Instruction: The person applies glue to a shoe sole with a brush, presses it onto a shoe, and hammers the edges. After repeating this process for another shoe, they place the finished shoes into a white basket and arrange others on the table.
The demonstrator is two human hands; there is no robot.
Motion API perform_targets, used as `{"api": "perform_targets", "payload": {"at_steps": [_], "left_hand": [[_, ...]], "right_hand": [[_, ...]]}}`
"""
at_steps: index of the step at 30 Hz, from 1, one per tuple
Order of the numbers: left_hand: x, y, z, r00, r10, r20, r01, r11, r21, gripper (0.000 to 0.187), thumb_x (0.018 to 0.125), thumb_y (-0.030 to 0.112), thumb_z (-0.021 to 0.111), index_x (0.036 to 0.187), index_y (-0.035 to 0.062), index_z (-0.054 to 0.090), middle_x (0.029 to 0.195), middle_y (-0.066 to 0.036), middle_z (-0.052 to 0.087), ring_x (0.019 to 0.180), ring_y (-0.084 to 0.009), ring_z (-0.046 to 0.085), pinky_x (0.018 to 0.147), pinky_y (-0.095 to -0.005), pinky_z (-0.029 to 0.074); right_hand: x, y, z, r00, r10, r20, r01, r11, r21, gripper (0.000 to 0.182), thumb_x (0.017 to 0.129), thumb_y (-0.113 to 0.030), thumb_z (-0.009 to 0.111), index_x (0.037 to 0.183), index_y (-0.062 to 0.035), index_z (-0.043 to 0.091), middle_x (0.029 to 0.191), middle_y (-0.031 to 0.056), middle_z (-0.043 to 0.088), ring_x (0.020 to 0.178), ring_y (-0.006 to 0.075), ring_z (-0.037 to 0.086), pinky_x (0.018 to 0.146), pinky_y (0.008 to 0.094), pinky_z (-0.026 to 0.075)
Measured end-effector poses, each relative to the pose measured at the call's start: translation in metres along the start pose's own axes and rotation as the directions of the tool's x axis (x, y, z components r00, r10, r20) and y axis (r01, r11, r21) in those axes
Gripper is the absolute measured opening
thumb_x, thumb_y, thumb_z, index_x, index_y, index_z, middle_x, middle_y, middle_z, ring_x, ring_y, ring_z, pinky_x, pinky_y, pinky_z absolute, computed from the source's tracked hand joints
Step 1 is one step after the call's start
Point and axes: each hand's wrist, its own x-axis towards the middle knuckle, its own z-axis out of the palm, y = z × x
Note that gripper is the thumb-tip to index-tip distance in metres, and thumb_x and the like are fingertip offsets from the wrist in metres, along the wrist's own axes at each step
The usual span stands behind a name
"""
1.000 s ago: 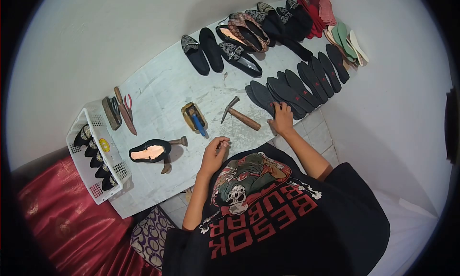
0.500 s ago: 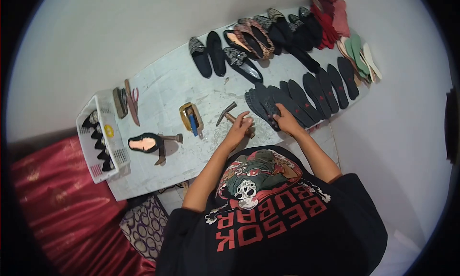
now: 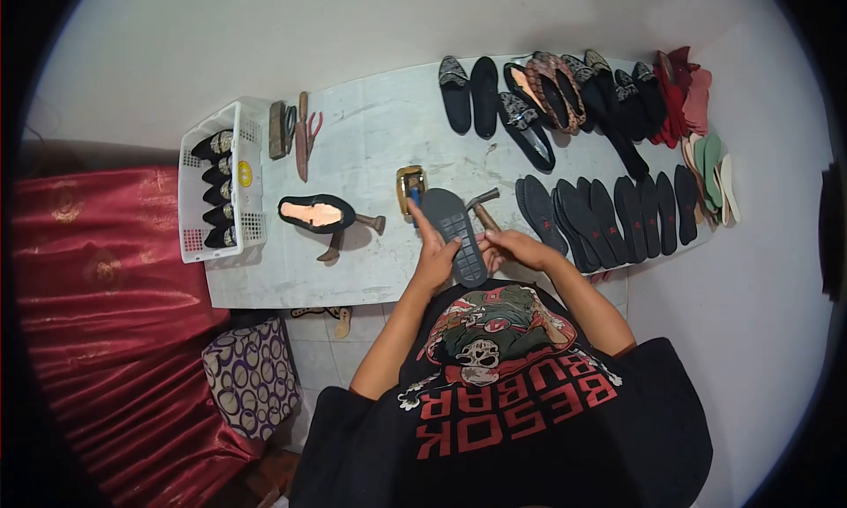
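My left hand (image 3: 434, 257) grips a black shoe sole (image 3: 456, 235), its ridged tread facing up and its thumb lying across it. Beside the sole's right edge is my right hand (image 3: 522, 250), fingers bent together; whatever they pinch is too small to make out. A hammer (image 3: 483, 210) lies partly behind the sole and close to the right hand. Just left of the sole's top end sits a yellow container (image 3: 409, 183) with a blue-handled tool in it. Farther left, an upturned shoe (image 3: 311, 214) with a pale insole rests on a metal shoe stand (image 3: 369, 223).
Black soles (image 3: 582, 226) line the right front of the table (image 3: 371, 111). Finished-looking shoes (image 3: 483, 93) stand along the back, near red cloth (image 3: 693, 102) and green insoles (image 3: 706, 164). A white basket (image 3: 251, 173) of shoe uppers and several tools are at the left.
The sole has left the row at the right and is now in my left hand, which was over the hammer. My right hand no longer wraps the sole. The view has turned left.
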Motion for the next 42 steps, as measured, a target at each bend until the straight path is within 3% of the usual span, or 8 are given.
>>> {"api": "perform_targets", "payload": {"at_steps": [5, 6, 9, 13, 17, 29, 36, 42], "left_hand": [[-0.040, 0.056, -0.045, 0.984, -0.155, -0.082, 0.165, 0.978, 0.126, 0.108, 0.088, -0.020, 0.036, 0.165, 0.0301, -0.020, 0.148, -0.021, 0.047, 0.116, -0.0356, 0.069, 0.092, -0.0471, 0.064], [-0.042, 0.032, -0.075, 0.988, -0.155, -0.002, 0.154, 0.981, 0.119, 0.097, 0.087, -0.020, 0.037, 0.168, 0.0181, -0.001, 0.144, -0.019, 0.050, 0.104, -0.0311, 0.073, 0.086, -0.0427, 0.066], [-0.061, 0.028, -0.101, 0.982, -0.186, 0.029, 0.182, 0.978, 0.104, 0.087, 0.087, -0.020, 0.038, 0.165, 0.0093, 0.014, 0.141, -0.019, 0.055, 0.091, -0.0304, 0.076, 0.079, -0.0389, 0.065], [-0.073, 0.028, -0.128, 0.959, -0.280, 0.038, 0.279, 0.960, 0.038, 0.050, 0.109, 0.015, 0.039, 0.158, 0.0062, 0.031, 0.138, -0.022, 0.061, 0.091, -0.0267, 0.074, 0.076, -0.0363, 0.065], [-0.077, -0.007, -0.161, 0.941, -0.316, 0.119, 0.338, 0.889, -0.310, 0.059, 0.114, 0.046, 0.025, 0.153, 0.0052, 0.043, 0.138, -0.018, 0.062, 0.104, -0.0225, 0.069, 0.085, -0.0376, 0.062], [-0.077, -0.019, -0.203, 0.864, -0.406, 0.297, 0.497, 0.780, -0.381, 0.062, 0.113, 0.054, 0.031, 0.143, 0.0051, 0.055, 0.127, -0.011, 0.065, 0.105, -0.0170, 0.066, 0.086, -0.0334, 0.059], [-0.080, -0.017, -0.197, 0.893, -0.363, 0.266, 0.441, 0.822, -0.360, 0.073, 0.108, 0.067, 0.031, 0.137, 0.0062, 0.059, 0.118, -0.008, 0.066, 0.094, -0.0157, 0.066, 0.080, -0.0313, 0.059], [-0.087, -0.023, -0.171, 0.933, -0.294, 0.209, 0.360, 0.790, -0.496, 0.079, 0.109, 0.067, 0.025, 0.142, 0.0014, 0.056, 0.124, -0.013, 0.065, 0.095, -0.0222, 0.066, 0.082, -0.0344, 0.058]], "right_hand": [[0.075, 0.014, -0.032, 0.948, -0.176, -0.267, 0.040, 0.895, -0.445, 0.045, 0.096, -0.012, 0.062, 0.139, -0.0001, 0.058, 0.093, 0.0068, 0.069, 0.084, 0.0177, 0.068, 0.075, 0.0296, 0.053], [0.085, 0.013, -0.027, 0.926, -0.252, -0.281, 0.050, 0.819, -0.571, 0.051, 0.091, -0.007, 0.065, 0.141, -0.0020, 0.056, 0.095, 0.0076, 0.068, 0.087, 0.0183, 0.068, 0.076, 0.0305, 0.053], [0.102, -0.016, 0.025, 0.919, -0.381, -0.095, 0.129, 0.521, -0.844, 0.072, 0.083, 0.001, 0.069, 0.150, -0.0093, 0.047, 0.102, 0.0132, 0.064, 0.098, 0.0285, 0.068, 0.082, 0.0408, 0.054], [0.137, -0.016, 0.054, 0.904, -0.389, -0.178, -0.017, 0.383, -0.924, 0.082, 0.083, -0.001, 0.071, 0.156, -0.0173, 0.039, 0.122, 0.0188, 0.059, 0.112, 0.0386, 0.063, 0.095, 0.0465, 0.053], [0.133, -0.038, 0.090, 0.896, -0.437, -0.078, 0.002, 0.178, -0.984, 0.075, 0.084, -0.003, 0.074, 0.152, -0.0182, 0.047, 0.122, 0.0158, 0.057, 0.116, 0.0389, 0.061, 0.098, 0.0474, 0.052], [0.189, -0.056, 0.051, 0.780, -0.619, -0.093, 0.218, 0.408, -0.886, 0.033, 0.099, -0.016, 0.066, 0.130, -0.0047, 0.066, 0.111, 0.0221, 0.069, 0.109, 0.0384, 0.067, 0.092, 0.0446, 0.053], [0.180, -0.088, 0.047, 0.704, -0.584, -0.405, 0.175, 0.695, -0.698, 0.030, 0.108, -0.028, 0.060, 0.112, 0.0018, 0.066, 0.080, 0.0119, 0.070, 0.067, 0.0171, 0.067, 0.065, 0.0336, 0.053], [0.165, -0.073, 0.051, 0.669, -0.650, -0.359, 0.191, 0.618, -0.763, 0.028, 0.108, -0.026, 0.058, 0.115, 0.0007, 0.064, 0.082, 0.0138, 0.070, 0.074, 0.0219, 0.069, 0.070, 0.0366, 0.053]]}}
